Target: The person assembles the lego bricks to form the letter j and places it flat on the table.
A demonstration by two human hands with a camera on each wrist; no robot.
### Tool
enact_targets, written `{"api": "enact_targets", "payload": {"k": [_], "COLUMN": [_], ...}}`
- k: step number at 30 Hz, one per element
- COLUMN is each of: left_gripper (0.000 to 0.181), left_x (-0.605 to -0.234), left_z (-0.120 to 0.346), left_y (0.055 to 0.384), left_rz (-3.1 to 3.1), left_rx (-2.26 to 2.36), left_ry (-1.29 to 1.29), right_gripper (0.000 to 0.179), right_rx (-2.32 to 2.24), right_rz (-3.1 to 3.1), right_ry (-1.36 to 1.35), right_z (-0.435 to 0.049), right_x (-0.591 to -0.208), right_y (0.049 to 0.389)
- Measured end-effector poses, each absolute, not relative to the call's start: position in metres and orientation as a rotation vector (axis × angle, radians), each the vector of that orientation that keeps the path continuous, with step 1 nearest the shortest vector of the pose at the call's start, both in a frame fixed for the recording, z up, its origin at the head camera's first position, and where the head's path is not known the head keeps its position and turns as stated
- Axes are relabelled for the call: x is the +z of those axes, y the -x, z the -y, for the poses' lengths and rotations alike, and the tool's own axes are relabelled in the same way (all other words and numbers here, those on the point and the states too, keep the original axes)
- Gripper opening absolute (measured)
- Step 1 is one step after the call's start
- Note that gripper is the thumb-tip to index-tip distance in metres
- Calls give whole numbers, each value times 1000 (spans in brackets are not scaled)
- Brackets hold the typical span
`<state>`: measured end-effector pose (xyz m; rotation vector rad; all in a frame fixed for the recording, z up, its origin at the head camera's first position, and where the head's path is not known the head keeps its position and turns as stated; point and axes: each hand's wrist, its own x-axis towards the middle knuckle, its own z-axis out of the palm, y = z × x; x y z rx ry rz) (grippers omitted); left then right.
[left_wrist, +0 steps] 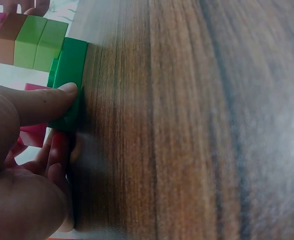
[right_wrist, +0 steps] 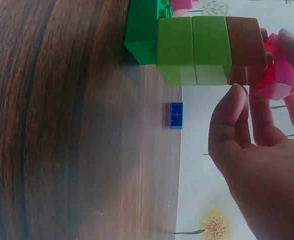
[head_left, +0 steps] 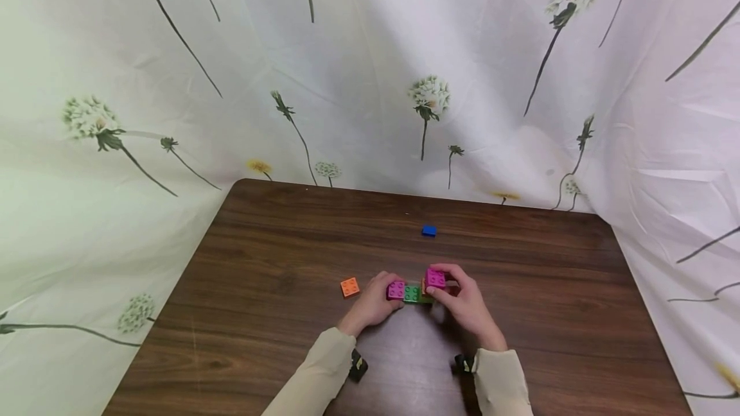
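A long dark green brick [left_wrist: 69, 67] lies on the table, pinched near one end by my left hand [head_left: 374, 302], the thumb along its side. On that end sits a pink brick [head_left: 396, 290]. At the other end rises a stack of two lime green bricks [right_wrist: 194, 50] with a brown brick [right_wrist: 244, 42] on top. My right hand [head_left: 467, 305] holds a second pink brick [head_left: 435, 278] at the top of this stack. In the right wrist view it is tilted, with brown studs showing in the gap below it.
An orange brick [head_left: 349, 287] lies to the left of my left hand. Farther back on the wooden table [head_left: 277, 242] is a small blue brick [head_left: 429, 230]. A white cloth with printed flowers [head_left: 370, 82] hangs behind the table.
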<state>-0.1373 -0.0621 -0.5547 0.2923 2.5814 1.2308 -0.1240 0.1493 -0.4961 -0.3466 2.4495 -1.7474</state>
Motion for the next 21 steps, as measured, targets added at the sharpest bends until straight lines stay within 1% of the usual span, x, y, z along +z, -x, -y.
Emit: {"api": "enact_targets", "payload": {"k": [5,13,21], "left_gripper": [31,31,30], "left_x": [-556,-558,-556], "left_z": [63,63,63], "left_y": [137,138,137], "left_rz": [-2590,-2602,-2602], "left_rx": [1226,1229,1232], "left_ry": [-297,-306,-304], "right_gripper": [37,38,37], "right_rx": [-1728,-1704,-1750], "right_rz": [-2491,-2544,-2513], "right_ry": [395,418,451], "right_z": [-147,-150,-156], "right_x": [-497,-529,-535], "right_y": [124,132,133]}}
